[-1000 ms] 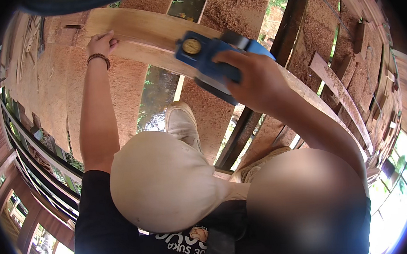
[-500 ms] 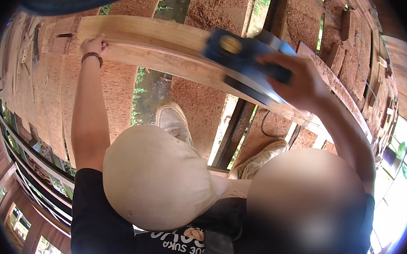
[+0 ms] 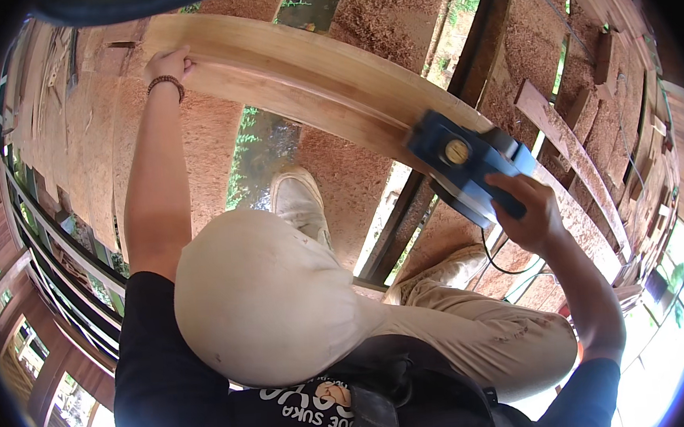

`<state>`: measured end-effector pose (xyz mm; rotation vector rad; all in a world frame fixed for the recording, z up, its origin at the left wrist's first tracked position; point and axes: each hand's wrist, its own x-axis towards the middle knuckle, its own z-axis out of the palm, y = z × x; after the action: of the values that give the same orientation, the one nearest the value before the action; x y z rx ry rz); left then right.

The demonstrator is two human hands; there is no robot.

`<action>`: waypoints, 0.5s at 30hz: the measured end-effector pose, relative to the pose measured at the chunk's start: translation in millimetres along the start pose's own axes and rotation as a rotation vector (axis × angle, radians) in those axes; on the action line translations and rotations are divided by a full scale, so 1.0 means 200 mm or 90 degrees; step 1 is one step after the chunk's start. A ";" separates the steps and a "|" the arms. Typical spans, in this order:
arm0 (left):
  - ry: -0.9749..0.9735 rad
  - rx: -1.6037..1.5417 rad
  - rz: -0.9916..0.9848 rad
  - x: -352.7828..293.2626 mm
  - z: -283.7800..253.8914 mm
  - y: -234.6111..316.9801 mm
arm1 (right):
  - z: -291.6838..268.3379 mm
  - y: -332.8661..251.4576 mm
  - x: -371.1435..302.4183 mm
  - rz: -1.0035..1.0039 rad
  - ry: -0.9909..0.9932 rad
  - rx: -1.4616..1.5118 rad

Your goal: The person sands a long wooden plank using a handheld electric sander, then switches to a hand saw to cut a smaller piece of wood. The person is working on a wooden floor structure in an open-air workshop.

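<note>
A long pale wooden board [image 3: 292, 62] runs from the upper left toward the right across the view. My left hand [image 3: 167, 65], with a beaded bracelet at the wrist, is closed on the board's near edge by its left end. Farther right, a blue electric hand planer [image 3: 430, 145] rests on the board, its round yellowish knob facing up. The fingers of my right hand [image 3: 532, 214] wrap round the planer's black rear handle. A dark cord [image 3: 490, 260] hangs in a loop below the tool.
Reddish sawdust [image 3: 376, 21] covers planks under the board, with open gaps between them. My shoe [image 3: 298, 205] stands near the middle gap. A narrow curved wood strip [image 3: 571, 150] and stacked timber [image 3: 634, 137] lie at the right. Metal rails [image 3: 63, 257] line the left.
The planer and my right hand have moved right and nearer to me along the board. The tool, blurred before, now shows more sharply. My left hand keeps its hold on the board.
</note>
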<state>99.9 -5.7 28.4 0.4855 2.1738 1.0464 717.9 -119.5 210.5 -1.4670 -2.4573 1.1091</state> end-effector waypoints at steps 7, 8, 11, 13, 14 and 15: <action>-0.021 -0.012 0.007 -0.03 -0.01 -0.01 | 0.24 -0.42 0.66 -0.133 0.034 0.007; -0.018 0.007 0.006 -0.04 -0.01 0.00 | 0.27 -0.52 0.75 -0.111 0.026 -0.011; -0.070 0.008 0.003 0.06 -0.05 -0.02 | 0.33 -0.76 1.01 -0.093 -0.013 -0.006; -0.111 -0.015 -0.004 0.15 -0.08 -0.05 | 0.30 -0.83 1.12 -0.087 -0.044 0.008; -0.112 -0.025 -0.007 0.16 -0.07 -0.06 | 0.29 -0.81 1.15 -0.098 -0.031 0.018; -0.117 -0.033 -0.015 0.14 -0.05 -0.07 | 0.29 -0.78 1.16 -0.104 -0.020 0.027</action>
<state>72.3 -3.2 9.4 0.5097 1.9814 1.0016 453.6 -12.5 196.9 -1.2216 -2.5050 1.1515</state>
